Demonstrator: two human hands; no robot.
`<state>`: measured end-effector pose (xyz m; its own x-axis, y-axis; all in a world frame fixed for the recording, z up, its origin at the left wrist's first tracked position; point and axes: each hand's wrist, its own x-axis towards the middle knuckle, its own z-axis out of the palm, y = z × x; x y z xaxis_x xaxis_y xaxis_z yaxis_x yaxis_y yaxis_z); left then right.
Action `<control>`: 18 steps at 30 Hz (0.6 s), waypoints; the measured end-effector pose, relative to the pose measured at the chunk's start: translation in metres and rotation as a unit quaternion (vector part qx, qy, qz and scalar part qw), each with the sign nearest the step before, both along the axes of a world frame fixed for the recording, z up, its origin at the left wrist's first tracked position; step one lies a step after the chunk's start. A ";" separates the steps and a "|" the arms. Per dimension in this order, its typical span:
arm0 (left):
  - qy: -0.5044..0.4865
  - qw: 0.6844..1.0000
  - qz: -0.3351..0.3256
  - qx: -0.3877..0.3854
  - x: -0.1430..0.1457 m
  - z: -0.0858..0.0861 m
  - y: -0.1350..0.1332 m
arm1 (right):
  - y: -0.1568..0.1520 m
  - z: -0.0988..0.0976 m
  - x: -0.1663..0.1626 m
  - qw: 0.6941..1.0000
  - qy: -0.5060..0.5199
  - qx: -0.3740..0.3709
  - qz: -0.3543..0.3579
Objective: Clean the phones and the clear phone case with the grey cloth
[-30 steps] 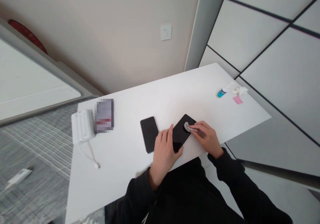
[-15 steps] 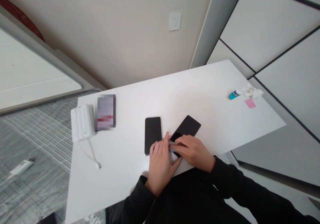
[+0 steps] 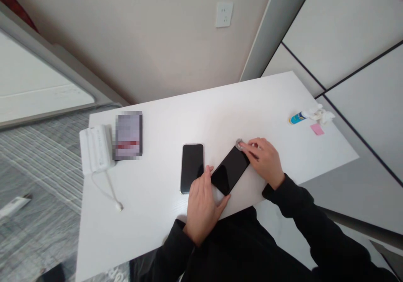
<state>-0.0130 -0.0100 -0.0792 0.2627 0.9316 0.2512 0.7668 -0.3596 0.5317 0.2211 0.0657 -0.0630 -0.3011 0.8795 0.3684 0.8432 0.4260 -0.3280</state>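
Note:
Two black phones lie face up on a white table [image 3: 151,214]. The tilted phone [image 3: 229,170] lies between my hands. My left hand [image 3: 203,206] rests flat by its near corner, fingers together, steadying it. My right hand [image 3: 264,160] pinches a small grey wipe [image 3: 239,144] against the phone's far end. The other phone [image 3: 192,167] lies straight, just left of my left hand, untouched.
A white power bank [image 3: 96,147] with a cable and a blurred box [image 3: 128,135] sit at the table's left. A small blue-and-white bottle [image 3: 298,117], crumpled white tissue [image 3: 321,114] and a pink slip [image 3: 317,129] lie near the right edge. A wall socket [image 3: 224,14] is behind.
My right hand slid the wipe from the phone's near end up to its far end. My left hand stayed at the near corner. The camera shifted slightly.

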 end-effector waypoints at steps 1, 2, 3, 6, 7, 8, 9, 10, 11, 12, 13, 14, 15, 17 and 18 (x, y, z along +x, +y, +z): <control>-0.001 1.000 0.001 0.002 0.000 0.000 0.000 | 0.002 0.000 0.001 1.000 -0.007 0.003 -0.012; -0.002 1.000 0.001 0.004 0.000 0.001 0.000 | 0.000 0.001 -0.001 1.000 -0.016 0.003 -0.008; -0.001 1.000 0.001 0.005 0.000 0.001 0.000 | -0.005 0.001 -0.008 1.000 -0.025 0.001 0.012; 0.001 1.000 0.001 0.010 0.000 0.002 -0.001 | -0.026 0.000 -0.029 0.993 -0.045 -0.008 0.110; 0.003 1.000 0.001 0.011 0.000 0.002 -0.003 | -0.031 0.000 -0.032 0.990 -0.047 -0.008 0.135; 0.004 1.000 0.002 0.012 0.000 0.003 -0.006 | -0.032 -0.001 -0.031 0.988 -0.047 -0.005 0.149; 0.004 1.000 0.004 0.013 0.000 0.003 -0.009 | -0.031 -0.001 -0.028 0.988 -0.046 0.001 0.149; 0.004 1.000 0.008 0.013 -0.001 0.004 -0.012 | -0.028 0.000 -0.024 0.990 -0.043 0.010 0.137; 0.003 1.000 0.012 0.012 -0.001 0.004 -0.016 | -0.024 0.000 -0.020 0.992 -0.038 0.021 0.116; 0.002 1.000 0.017 0.012 -0.001 0.003 -0.019 | -0.022 0.000 -0.018 0.994 -0.032 0.031 0.097; -0.001 1.000 0.023 0.013 -0.001 0.002 -0.022 | -0.022 0.001 -0.019 0.995 -0.027 0.040 0.087; -0.003 0.999 0.029 0.014 -0.001 0.000 -0.024 | -0.025 0.001 -0.023 0.994 -0.023 0.045 0.094; -0.007 0.999 0.034 0.016 -0.002 -0.002 -0.026 | -0.030 0.000 -0.029 0.992 -0.023 0.046 0.116; -0.015 0.999 0.039 0.019 -0.002 -0.005 -0.028 | -0.041 -0.003 -0.040 0.981 -0.026 0.038 0.188; -0.019 0.999 0.040 0.019 -0.001 -0.006 -0.028 | -0.044 -0.004 -0.043 0.975 -0.030 0.034 0.216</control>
